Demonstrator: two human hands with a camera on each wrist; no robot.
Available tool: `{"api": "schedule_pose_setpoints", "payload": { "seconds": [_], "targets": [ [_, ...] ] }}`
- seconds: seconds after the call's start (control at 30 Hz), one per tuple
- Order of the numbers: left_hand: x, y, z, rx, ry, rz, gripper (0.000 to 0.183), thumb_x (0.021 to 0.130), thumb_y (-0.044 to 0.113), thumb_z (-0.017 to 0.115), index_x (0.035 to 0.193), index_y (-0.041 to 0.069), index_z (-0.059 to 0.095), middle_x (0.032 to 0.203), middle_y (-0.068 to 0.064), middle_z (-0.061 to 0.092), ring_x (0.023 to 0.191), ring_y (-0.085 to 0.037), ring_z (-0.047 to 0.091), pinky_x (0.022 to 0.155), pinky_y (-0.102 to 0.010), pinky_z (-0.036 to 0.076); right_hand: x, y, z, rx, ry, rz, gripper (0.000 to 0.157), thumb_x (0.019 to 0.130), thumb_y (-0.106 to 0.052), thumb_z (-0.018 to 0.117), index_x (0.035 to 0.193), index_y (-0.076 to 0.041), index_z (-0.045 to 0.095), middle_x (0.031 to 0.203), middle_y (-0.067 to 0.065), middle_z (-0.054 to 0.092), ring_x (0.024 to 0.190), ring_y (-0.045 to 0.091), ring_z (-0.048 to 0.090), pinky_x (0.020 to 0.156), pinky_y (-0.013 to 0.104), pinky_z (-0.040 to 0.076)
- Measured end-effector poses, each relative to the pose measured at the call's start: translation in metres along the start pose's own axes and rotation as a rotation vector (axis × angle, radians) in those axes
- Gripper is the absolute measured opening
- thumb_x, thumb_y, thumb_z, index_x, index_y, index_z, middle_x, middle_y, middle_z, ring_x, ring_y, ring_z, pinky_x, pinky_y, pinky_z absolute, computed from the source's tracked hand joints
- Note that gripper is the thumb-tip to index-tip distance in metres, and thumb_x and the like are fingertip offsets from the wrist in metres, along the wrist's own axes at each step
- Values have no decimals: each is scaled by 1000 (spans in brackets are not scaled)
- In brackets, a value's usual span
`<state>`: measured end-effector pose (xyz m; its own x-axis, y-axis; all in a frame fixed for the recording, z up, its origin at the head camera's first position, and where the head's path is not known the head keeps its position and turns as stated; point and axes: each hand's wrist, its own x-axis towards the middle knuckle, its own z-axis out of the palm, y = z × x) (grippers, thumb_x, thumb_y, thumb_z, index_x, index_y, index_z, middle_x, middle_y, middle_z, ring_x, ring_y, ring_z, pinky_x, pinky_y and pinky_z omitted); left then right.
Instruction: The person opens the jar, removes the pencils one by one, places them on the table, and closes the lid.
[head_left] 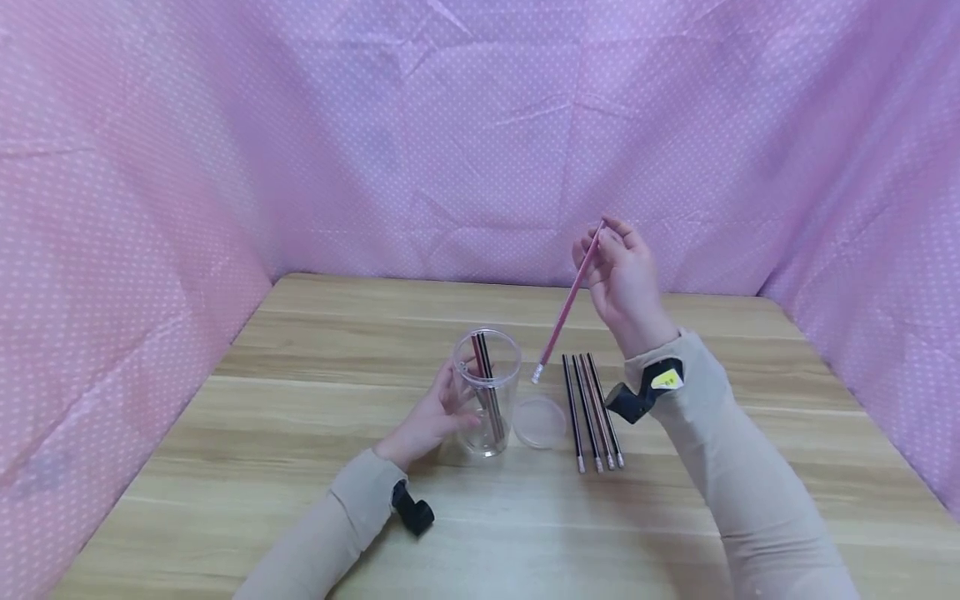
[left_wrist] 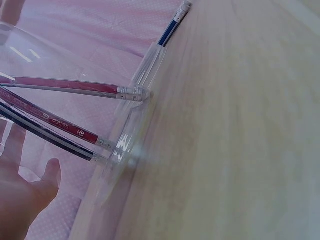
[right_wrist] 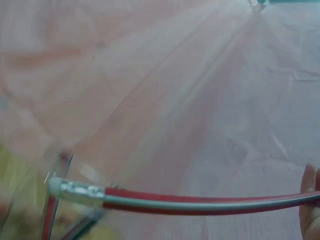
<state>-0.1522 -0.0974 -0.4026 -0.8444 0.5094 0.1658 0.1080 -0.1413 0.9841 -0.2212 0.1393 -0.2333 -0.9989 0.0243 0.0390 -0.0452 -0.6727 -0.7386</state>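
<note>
My left hand [head_left: 429, 423] holds a clear plastic cup [head_left: 507, 404] from its left side, thumb at the front and fingers behind. The cup stands upright on the table. Inside it lean a few pencils [head_left: 487, 387], red and black striped, eraser ends down in the left wrist view, such as the red HB pencil [left_wrist: 65, 122]. Above and right of the cup, my right hand [head_left: 624, 279] pinches a red pencil [head_left: 567, 304] near its upper end. That pencil slants with its white eraser end [right_wrist: 75, 191] low, close to the cup's rim but apart from it.
A round clear lid [head_left: 540, 422] lies on the wooden table [head_left: 300, 392] just right of the cup. Several dark striped pencils [head_left: 588, 408] lie side by side further right, erasers toward me. Pink dotted cloth [head_left: 480, 150] hangs behind and at both sides.
</note>
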Motion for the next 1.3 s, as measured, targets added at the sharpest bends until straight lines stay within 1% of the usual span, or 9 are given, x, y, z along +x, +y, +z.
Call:
{"api": "schedule_pose_setpoints", "payload": {
  "seconds": [0.2, 0.37, 0.5, 0.63, 0.87, 1.0, 1.17, 1.23, 1.3],
  "targets": [
    [1, 1, 0, 3, -6, -12, 91, 81, -11, 58, 151, 14, 6, 159, -14, 12, 142, -38, 19, 113, -49, 26, -4, 22, -33, -379, -108, 131, 21, 97, 2, 39, 107, -13, 50, 93, 1, 54, 76, 8, 60, 81, 21, 56],
    [-1, 0, 1, 4, -7, 6, 91, 81, -13, 57, 151, 14, 6, 157, -18, 14, 142, -40, 19, 114, -54, 20, -9, 35, -59, -566, -179, 162, 21, 97, 3, 38, 107, -12, 48, 95, 2, 51, 77, 6, 58, 81, 22, 56],
    [-1, -1, 1, -3, -5, 28, 89, 80, -14, 57, 150, 11, 7, 155, -20, 19, 142, -40, 20, 114, -56, 18, -11, 40, -75, -621, -203, 174, 20, 97, 4, 38, 110, -8, 47, 96, 4, 49, 77, 6, 57, 80, 22, 56],
    [0, -2, 0, -1, -3, 28, 89, 80, -14, 57, 149, 10, 8, 155, -19, 20, 142, -39, 20, 114, -55, 20, -13, 41, -89, -646, -210, 183, 20, 97, 4, 38, 113, -4, 45, 95, 2, 50, 78, 5, 57, 79, 21, 56],
    [0, -3, -1, 7, -7, 30, 87, 80, -16, 54, 148, 7, 6, 155, -23, 18, 141, -41, 19, 113, -57, 21, -17, 37, -110, -676, -213, 214, 19, 98, 1, 38, 110, -10, 47, 95, -1, 51, 81, 6, 57, 79, 20, 56],
    [-1, -3, -2, -1, -4, 24, 88, 80, -13, 56, 149, 9, 7, 155, -25, 16, 142, -41, 18, 112, -58, 20, -16, 32, -123, -710, -231, 215, 20, 98, 0, 39, 107, -14, 50, 94, -3, 54, 82, 6, 59, 80, 22, 56],
    [-1, -4, -1, -14, -5, 25, 89, 79, -12, 58, 149, 10, 8, 154, -26, 15, 142, -41, 19, 113, -57, 20, -11, 26, -141, -817, -249, 220, 22, 97, -1, 41, 107, -18, 51, 92, -8, 56, 84, 4, 59, 80, 23, 56],
    [-1, -4, -1, -17, -6, 24, 89, 79, -11, 58, 149, 10, 8, 154, -26, 15, 142, -41, 19, 113, -58, 19, -9, 24, -148, -887, -252, 215, 20, 97, -3, 42, 111, -14, 51, 93, -9, 56, 84, 3, 59, 79, 24, 55],
    [0, -3, -1, -16, -5, 21, 88, 79, -12, 58, 149, 9, 8, 154, -26, 15, 141, -42, 19, 113, -58, 18, -7, 22, -154, -936, -250, 207, 21, 97, -3, 42, 117, -7, 49, 94, -8, 56, 83, 3, 59, 79, 25, 55]
  ]
}}
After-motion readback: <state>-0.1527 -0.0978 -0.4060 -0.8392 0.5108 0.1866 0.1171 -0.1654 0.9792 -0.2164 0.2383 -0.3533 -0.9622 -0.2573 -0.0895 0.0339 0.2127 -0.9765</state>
